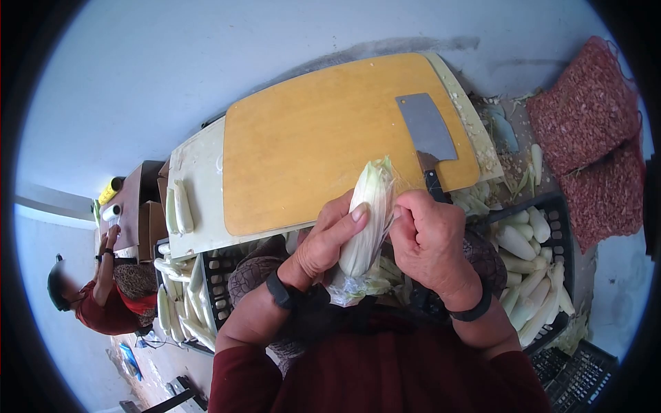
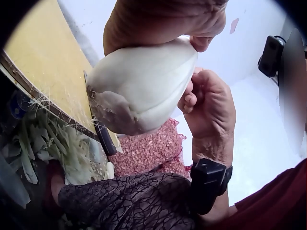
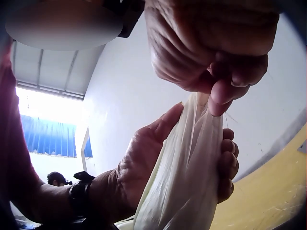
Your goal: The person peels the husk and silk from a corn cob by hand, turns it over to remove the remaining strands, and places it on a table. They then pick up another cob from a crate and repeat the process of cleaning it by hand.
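An ear of corn (image 1: 363, 237) in pale husk is held over the lap, its green-tinged tip towards the board. My left hand (image 1: 329, 237) grips it around the middle, thumb lying along the husk. In the left wrist view, the broad white base of the ear (image 2: 139, 88) shows a brownish cut end. My right hand (image 1: 432, 237) is curled beside the upper part, thumb and forefinger pinching the husk's edge. The right wrist view shows this right hand (image 3: 211, 52) at the narrow end of the husk (image 3: 184, 163), with a few fine strands beside it.
A cleaver (image 1: 428, 127) lies on the yellow cutting board (image 1: 310, 138). Crates of husked ears stand at both sides, including a black crate (image 1: 566, 234) at right. Two ears (image 1: 180, 206) lie left of the board. Red mesh sacks (image 1: 585, 110) and another person (image 1: 103, 303) are farther off.
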`<state>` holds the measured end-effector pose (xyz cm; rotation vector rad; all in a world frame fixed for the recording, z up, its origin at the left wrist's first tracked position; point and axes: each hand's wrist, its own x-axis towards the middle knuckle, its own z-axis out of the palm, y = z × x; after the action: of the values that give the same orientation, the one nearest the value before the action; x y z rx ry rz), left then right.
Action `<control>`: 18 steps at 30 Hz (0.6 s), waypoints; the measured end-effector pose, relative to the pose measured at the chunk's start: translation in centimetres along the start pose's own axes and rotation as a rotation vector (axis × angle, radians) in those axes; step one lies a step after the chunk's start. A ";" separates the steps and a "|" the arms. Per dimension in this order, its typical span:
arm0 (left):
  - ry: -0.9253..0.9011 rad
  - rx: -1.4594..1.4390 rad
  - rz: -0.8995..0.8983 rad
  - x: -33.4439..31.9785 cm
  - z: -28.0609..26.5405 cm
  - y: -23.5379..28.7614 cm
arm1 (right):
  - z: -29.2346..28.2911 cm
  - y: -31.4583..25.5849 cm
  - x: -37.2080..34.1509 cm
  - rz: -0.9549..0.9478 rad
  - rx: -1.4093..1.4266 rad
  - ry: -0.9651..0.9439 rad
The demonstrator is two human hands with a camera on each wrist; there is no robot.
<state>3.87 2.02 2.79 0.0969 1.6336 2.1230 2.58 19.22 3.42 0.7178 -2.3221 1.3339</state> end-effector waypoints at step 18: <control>0.038 -0.246 0.016 0.8 -1.9 -1.4 | -2.6 -1.1 0.5 0.326 0.508 0.099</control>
<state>3.03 0.91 0.75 -0.0079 1.3830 2.3321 2.98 20.88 5.70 0.4005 -2.0961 2.0949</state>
